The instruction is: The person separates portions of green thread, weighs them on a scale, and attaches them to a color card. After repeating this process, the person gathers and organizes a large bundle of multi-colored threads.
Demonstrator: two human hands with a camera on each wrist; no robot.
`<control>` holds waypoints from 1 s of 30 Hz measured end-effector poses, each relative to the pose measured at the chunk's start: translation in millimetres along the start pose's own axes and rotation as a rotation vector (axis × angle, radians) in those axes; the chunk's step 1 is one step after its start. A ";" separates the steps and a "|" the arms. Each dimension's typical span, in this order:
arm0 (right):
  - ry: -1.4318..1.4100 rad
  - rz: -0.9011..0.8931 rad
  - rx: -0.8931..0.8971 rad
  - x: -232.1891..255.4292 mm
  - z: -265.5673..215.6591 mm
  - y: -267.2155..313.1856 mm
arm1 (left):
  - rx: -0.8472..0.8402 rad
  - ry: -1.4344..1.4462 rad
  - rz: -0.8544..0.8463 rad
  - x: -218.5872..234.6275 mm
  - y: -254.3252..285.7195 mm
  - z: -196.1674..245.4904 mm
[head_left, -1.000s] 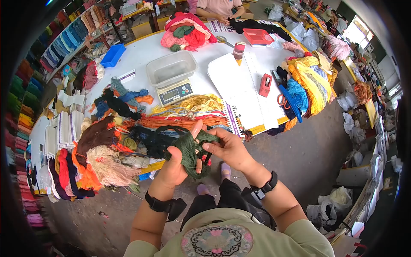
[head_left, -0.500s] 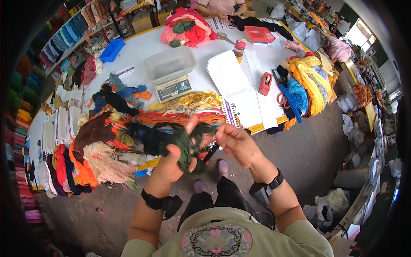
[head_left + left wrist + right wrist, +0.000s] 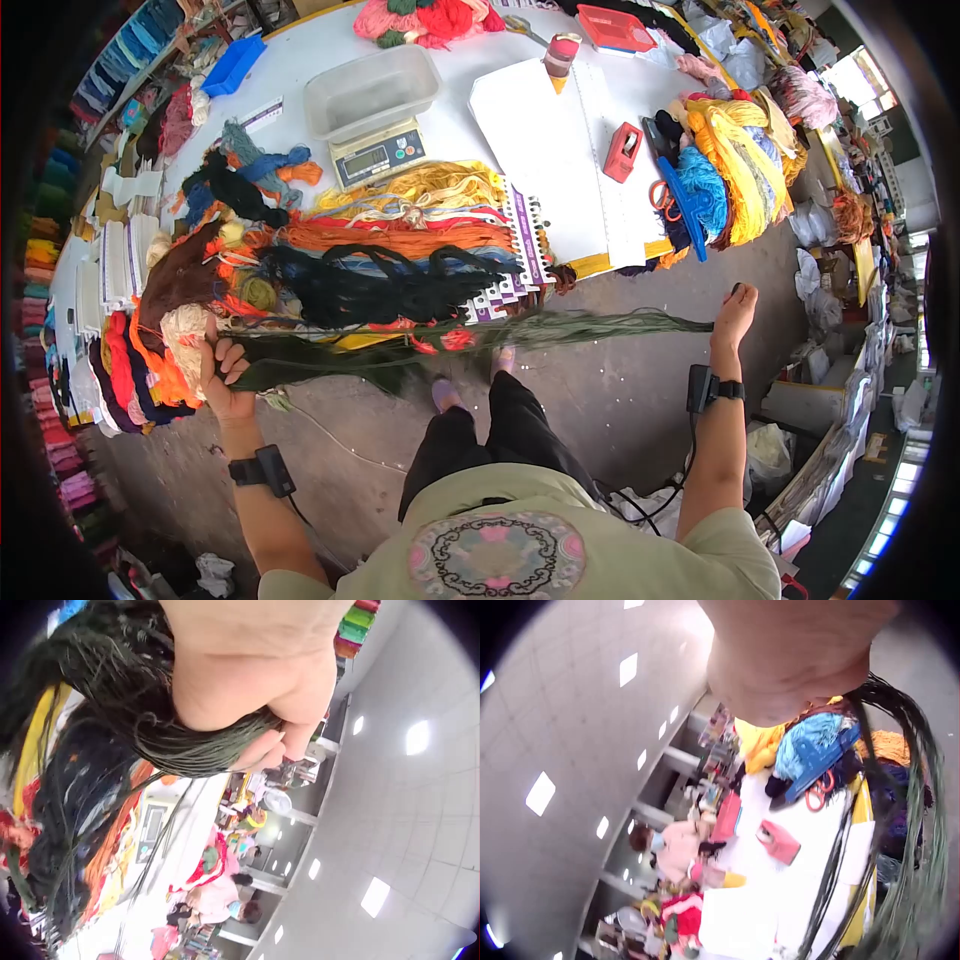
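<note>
A skein of dark green thread (image 3: 560,326) is stretched wide between my two hands, in front of the table edge. My left hand (image 3: 228,372) grips its left end; in the left wrist view the fingers curl round the dark green strands (image 3: 202,754). The skein's right end is held in my right hand (image 3: 735,315), out past the table's right front corner. There the skein narrows toward the fist, while its middle spreads into loose strands. From the right wrist, the strands (image 3: 926,817) hang down from the hand, whose fingers are mostly hidden.
Black thread (image 3: 390,285) and other coloured skeins lie along the table's front edge. Behind them stand a scale (image 3: 378,155) and a clear plastic bin (image 3: 372,95). Toward the right are a red tape dispenser (image 3: 623,152), scissors (image 3: 662,198) and yellow yarn (image 3: 735,165). Another person (image 3: 679,847) sits across the table.
My hands were close together over the bunched green skein. They have moved far apart, left hand leftward and right hand rightward, pulling the skein out long between them.
</note>
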State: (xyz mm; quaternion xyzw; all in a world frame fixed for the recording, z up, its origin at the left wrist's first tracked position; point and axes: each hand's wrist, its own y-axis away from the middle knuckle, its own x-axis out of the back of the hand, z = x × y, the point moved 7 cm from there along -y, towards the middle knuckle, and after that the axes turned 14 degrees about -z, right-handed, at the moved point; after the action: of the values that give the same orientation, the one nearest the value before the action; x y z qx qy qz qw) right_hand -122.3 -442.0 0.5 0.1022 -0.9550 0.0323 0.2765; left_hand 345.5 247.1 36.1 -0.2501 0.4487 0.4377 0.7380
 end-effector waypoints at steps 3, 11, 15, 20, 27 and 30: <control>0.397 -0.119 0.218 -37.4 -48.6 18.4 | 0.131 -0.104 -0.024 -30.0 -6.4 -54.0; 0.721 -0.051 0.118 38.6 -7.6 -54.7 | -0.299 -0.182 0.357 78.4 32.0 107.2; 0.510 -0.305 0.291 -44.0 -47.7 -23.1 | 0.175 -0.146 -0.257 -13.9 12.4 -36.8; 0.312 -0.748 0.437 -176.3 -110.6 65.4 | 0.233 0.034 -0.294 -115.8 -18.3 -164.0; 0.062 -1.071 0.395 -238.2 -133.1 125.4 | 0.332 0.020 -0.311 -114.9 -32.0 -205.9; 0.010 -1.213 0.378 -264.9 -120.0 141.9 | 0.412 -0.220 -0.137 -89.1 -28.9 -224.1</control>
State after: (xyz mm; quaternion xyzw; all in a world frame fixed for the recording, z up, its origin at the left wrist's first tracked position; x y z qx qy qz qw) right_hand 128.9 -242.2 -40.5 0.6721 -0.7037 0.0384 0.2270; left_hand 252.2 24.6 8.1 -0.0753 0.4274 0.3104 0.8458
